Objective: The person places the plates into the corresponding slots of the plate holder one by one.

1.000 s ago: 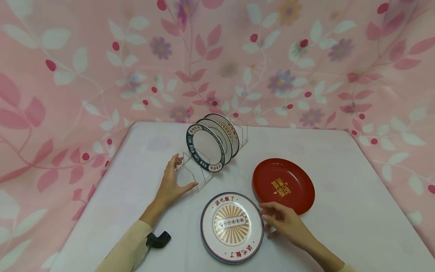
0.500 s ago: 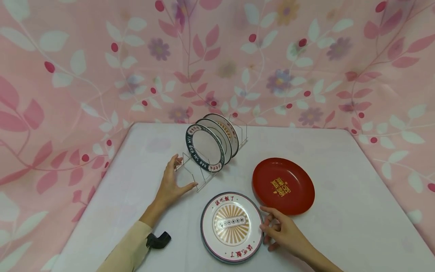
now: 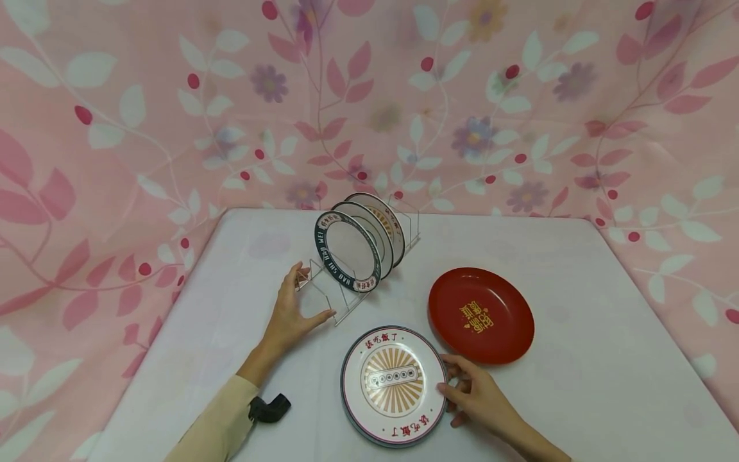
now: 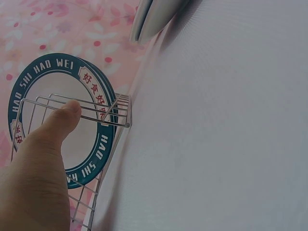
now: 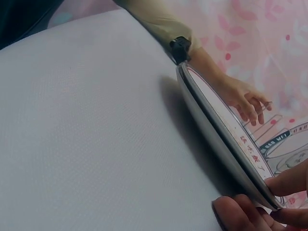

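Observation:
My left hand [image 3: 288, 317] holds the near end of a wire dish rack [image 3: 344, 312], its thumb along the wire in the left wrist view. Several round plates stand tilted in the rack; the nearest has a dark green rim [image 4: 107, 144] with white letters. At the front middle lies a short stack, topped by a white plate [image 3: 394, 385] with a gold sunburst and red characters. My right hand [image 3: 482, 398] pinches that plate's right rim, thumb on top and fingers at the edge. Another plate [image 5: 202, 113] lies beneath it in the right wrist view.
A red plate [image 3: 508, 321] with gold characters lies right of the stack, close to the right hand. A black wrist device [image 3: 270, 408] sits at the left sleeve. A white cloth covers the table [image 3: 600, 359]; a pink floral curtain [image 3: 519, 96] hangs behind it.
My right hand has shifted slightly down and left, from beside the stack onto the top white plate's rim, and now pinches it. The left hand stays at the rack.

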Motion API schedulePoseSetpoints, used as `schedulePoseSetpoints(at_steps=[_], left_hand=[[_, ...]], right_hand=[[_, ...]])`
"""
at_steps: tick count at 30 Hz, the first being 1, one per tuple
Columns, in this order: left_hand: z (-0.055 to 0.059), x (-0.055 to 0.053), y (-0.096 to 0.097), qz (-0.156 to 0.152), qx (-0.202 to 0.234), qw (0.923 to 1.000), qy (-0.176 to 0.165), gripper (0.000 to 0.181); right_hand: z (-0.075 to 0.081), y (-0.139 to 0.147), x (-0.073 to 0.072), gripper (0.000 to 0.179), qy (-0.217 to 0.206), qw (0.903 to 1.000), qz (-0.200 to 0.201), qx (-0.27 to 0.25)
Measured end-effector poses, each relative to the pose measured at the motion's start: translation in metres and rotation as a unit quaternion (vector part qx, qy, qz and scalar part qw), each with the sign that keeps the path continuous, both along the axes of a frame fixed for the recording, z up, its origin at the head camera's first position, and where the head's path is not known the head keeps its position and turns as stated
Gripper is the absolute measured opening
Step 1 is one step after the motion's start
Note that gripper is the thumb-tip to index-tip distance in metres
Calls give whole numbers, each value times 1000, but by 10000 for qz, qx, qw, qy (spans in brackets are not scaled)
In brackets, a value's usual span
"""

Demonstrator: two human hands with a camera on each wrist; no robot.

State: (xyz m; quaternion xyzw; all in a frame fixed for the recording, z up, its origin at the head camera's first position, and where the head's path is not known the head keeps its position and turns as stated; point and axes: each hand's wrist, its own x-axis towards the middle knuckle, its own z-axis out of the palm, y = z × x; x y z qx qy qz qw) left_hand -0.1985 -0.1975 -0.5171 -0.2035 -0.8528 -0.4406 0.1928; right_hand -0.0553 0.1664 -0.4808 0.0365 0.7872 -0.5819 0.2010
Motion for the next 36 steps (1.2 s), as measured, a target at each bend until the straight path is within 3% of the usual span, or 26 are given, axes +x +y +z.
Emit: schedulePoseSetpoints(at_steps=[12,26,36], left_hand=[[1,-1,0,-101,107,9998,98,123],[-2,-1,-1,-85,108,9998,138,122],[-2,-1,-2,-37,-56,9999,75,123]], right_hand=[[-2,3,-3,64,-150,9997,-38,-211],[-3,5,-3,64,182,9991,172,-356],[9,11,3,60,128,9998,-168,-59]])
